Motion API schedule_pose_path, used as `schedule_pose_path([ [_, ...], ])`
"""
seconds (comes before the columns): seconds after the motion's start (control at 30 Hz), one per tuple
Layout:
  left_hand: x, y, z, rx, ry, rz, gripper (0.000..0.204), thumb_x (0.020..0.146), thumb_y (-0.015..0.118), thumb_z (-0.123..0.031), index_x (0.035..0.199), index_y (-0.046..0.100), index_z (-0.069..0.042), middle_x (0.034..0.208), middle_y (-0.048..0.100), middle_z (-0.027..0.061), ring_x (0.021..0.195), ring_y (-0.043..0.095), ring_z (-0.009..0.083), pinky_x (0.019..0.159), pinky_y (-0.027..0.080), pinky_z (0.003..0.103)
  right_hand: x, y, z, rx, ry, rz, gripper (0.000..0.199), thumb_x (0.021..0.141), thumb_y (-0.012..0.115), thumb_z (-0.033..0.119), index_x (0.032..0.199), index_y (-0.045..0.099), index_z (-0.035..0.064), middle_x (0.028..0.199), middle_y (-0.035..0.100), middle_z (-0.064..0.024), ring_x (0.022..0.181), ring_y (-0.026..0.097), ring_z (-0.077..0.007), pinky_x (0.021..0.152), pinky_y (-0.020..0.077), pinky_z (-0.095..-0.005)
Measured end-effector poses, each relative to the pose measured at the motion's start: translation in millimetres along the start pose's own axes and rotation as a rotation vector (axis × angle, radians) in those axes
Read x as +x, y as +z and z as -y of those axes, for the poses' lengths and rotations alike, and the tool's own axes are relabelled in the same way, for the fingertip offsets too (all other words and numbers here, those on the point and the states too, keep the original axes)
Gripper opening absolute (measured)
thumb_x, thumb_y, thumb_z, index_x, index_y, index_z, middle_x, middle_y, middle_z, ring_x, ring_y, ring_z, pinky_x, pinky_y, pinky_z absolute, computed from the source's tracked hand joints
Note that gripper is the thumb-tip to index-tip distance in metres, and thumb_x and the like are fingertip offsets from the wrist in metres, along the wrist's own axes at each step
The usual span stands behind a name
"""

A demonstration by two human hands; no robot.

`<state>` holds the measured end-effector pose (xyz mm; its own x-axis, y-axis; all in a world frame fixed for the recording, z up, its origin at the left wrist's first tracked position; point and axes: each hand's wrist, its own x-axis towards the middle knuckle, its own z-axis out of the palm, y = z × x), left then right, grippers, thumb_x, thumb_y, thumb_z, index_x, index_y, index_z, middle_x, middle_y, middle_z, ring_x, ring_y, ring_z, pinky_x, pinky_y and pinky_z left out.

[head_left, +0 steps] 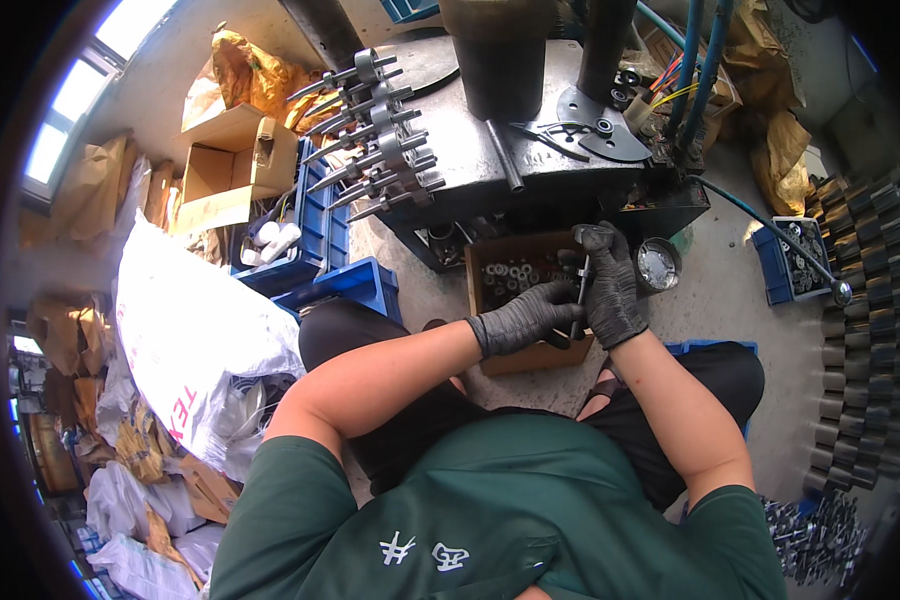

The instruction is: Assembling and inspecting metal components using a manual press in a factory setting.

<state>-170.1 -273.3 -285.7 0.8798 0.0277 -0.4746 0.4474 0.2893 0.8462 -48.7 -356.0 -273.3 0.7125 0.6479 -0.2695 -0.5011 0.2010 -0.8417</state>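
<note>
Both my hands wear dark grey gloves and meet above an open cardboard box (pixel 478 290) of small metal rings. Between them is a slim metal rod (pixel 583 284), held roughly upright, with a darker piece near its lower end. My left hand (pixel 526 318) reaches in from the left, its fingers closed around the rod's lower part. My right hand (pixel 611 284) has its fingers bent around the rod's right side. The palms and gloves partly hide the rod, so its full shape cannot be made out. Inside the box, pale metal rings (pixel 510 277) lie loose.
Ahead stands a heavy metal machine (pixel 470 130), with several pointed rod assemblies (pixel 385 140) along its left edge. A round tin (pixel 658 265) sits right of the box. Blue crates (pixel 342 285) and a white sack (pixel 195 320) lie left; stacked metal cylinders (pixel 855 340) line the right.
</note>
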Motion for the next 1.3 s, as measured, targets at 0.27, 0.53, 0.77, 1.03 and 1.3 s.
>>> schedule_pose_path([
  [0.27, 1.1, -5.2, 14.4, 0.035, 0.038, -0.093, 0.039, 0.097, 0.063, -0.016, 0.131, 0.049, -0.004, 0.106, 0.067, 0.0100, 0.098, 0.069, 0.0191, 0.082, 0.062, 0.034, 22.8, 11.9, 32.1, -0.072, -0.450, 0.058, 0.057, 0.089, 0.075, 0.001, 0.139, 0.047, 0.0032, 0.119, 0.061, -0.0075, 0.104, 0.061, -0.0149, 0.089, 0.0552, -0.0290],
  [0.53, 13.0, -29.1, 0.0, -0.447, 0.170, -0.205, 0.029, 0.094, 0.057, -0.001, 0.122, 0.051, -0.001, 0.109, 0.065, 0.0157, 0.092, 0.072, 0.0276, 0.077, 0.065, 0.043, 34.6, 25.7, 109.1, -0.314, -0.484, 0.093, 0.056, 0.088, 0.077, 0.004, 0.137, 0.050, 0.0039, 0.107, 0.060, -0.0091, 0.079, 0.063, -0.0133, 0.063, 0.0541, -0.0256],
  [0.77, 5.9, -36.8, -28.2, -0.466, 0.145, -0.277, 0.020, 0.099, 0.055, -0.006, 0.117, 0.052, 0.000, 0.100, 0.065, 0.0160, 0.088, 0.072, 0.0257, 0.074, 0.066, 0.043, 58.9, 81.5, 167.7, -0.599, -0.478, 0.236, 0.046, 0.090, 0.079, 0.017, 0.129, 0.060, 0.0016, 0.090, 0.064, -0.0010, 0.069, 0.055, -0.0040, 0.060, 0.0466, -0.0195],
  [1.03, 22.0, -63.7, -35.2, -0.496, 0.275, -0.371, 0.022, 0.100, 0.056, -0.012, 0.119, 0.056, -0.002, 0.094, 0.066, 0.0117, 0.081, 0.071, 0.0242, 0.068, 0.063, 0.040, 121.1, 175.8, 223.3, -1.023, -0.963, 0.335, 0.047, 0.085, 0.082, 0.020, 0.125, 0.065, 0.0010, 0.104, 0.072, -0.0080, 0.092, 0.067, -0.0124, 0.084, 0.0546, -0.0267],
  [1.3, 40.0, -83.0, -34.7, -0.279, 0.317, -0.572, 0.041, 0.088, 0.069, -0.013, 0.124, 0.055, -0.002, 0.096, 0.065, 0.0126, 0.083, 0.067, 0.0235, 0.071, 0.059, 0.038, 184.1, 237.0, 236.7, -1.203, -0.743, 0.414, 0.049, 0.079, 0.084, 0.026, 0.118, 0.070, 0.0005, 0.103, 0.075, -0.0126, 0.094, 0.071, -0.0193, 0.088, 0.0549, -0.0300],
])
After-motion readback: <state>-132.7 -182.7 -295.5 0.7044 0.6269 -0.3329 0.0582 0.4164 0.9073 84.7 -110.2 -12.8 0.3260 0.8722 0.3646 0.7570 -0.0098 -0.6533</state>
